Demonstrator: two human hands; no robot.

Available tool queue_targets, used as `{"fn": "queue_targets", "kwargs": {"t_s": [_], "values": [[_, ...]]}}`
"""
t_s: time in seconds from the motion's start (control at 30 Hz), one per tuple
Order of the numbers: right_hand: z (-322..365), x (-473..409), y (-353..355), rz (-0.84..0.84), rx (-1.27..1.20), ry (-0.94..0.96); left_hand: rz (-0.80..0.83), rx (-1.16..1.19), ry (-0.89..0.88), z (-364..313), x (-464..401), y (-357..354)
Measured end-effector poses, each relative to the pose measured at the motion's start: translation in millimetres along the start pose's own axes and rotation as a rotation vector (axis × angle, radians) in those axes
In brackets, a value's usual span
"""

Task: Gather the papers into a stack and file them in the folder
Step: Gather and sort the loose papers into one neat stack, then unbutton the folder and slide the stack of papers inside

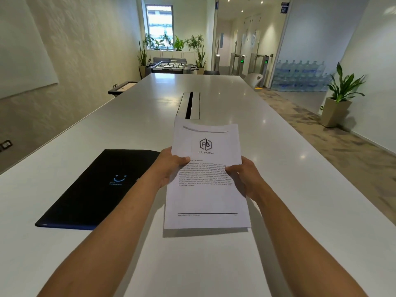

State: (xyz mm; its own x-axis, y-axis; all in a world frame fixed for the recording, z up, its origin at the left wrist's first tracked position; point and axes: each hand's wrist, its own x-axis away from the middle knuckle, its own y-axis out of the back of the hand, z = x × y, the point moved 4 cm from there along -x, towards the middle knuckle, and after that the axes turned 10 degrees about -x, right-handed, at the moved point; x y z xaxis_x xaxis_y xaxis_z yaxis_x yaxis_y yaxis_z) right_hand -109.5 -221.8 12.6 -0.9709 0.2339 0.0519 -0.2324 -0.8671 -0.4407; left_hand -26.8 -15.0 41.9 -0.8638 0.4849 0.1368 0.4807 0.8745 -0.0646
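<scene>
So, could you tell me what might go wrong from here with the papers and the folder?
The papers are not squared: a sheet behind sticks out at the top left, so edges may catch or crease on filing. The folder lies shut to the left, and both the left hand and the right hand grip the stack, so opening it one-handed could let sheets slip.

You hold thin, matt white printed paper sheets (206, 198), slightly curled at the top. The long white table (278, 146) under them looks smooth and semi-glossy, mirroring ceiling lights. The flat black folder (96, 189) has a smooth, faintly sheened cover with a blue printed logo.
</scene>
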Motion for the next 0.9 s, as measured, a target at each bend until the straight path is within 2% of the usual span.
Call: {"fn": "queue_targets", "kwargs": {"t_s": [0.07, 0.1, 0.23, 0.37, 0.47, 0.53, 0.6, 0.73, 0.9], "values": [[-4.9, 0.0, 4.2, -0.055, 0.067, -0.026, -0.061, -0.032, 0.011, 13.1, -4.0, -0.3], [-7.7, 0.4, 7.6, -0.092, 0.116, -0.035, -0.13, -0.132, 0.004, 18.9, -6.5, 2.7], [-13.4, 1.3, 29.4, -0.27, 0.404, -0.024, -0.43, -0.706, -0.04, 33.4, -11.3, 30.7], [-18.9, -5.2, 53.2, -0.365, 0.659, -0.069, -0.569, -1.25, 0.005, 43.8, -8.3, 61.9], [-14.7, -7.8, 60.4, -0.425, 0.766, -0.07, -0.609, -1.516, 0.162, 51.9, -2.3, 80.0], [-9.9, -11.1, 61.3, -0.44, 0.945, -0.077, -0.599, -1.558, 0.261, 59.1, 1.0, 88.9], [-8.6, -13.8, 62.3, -0.46, 1.098, -0.098, -0.605, -1.578, 0.281, 63.0, 2.0, 93.3], [-13.1, -18.1, 62.0, -0.476, 1.231, -0.089, -0.594, -1.482, 0.241, 62.5, -2.7, 96.8], [-9.8, -15.5, 58.2, -0.528, 1.417, -0.064, -0.522, -1.377, 0.283, 62.8, -13.3, 106.9]]}}
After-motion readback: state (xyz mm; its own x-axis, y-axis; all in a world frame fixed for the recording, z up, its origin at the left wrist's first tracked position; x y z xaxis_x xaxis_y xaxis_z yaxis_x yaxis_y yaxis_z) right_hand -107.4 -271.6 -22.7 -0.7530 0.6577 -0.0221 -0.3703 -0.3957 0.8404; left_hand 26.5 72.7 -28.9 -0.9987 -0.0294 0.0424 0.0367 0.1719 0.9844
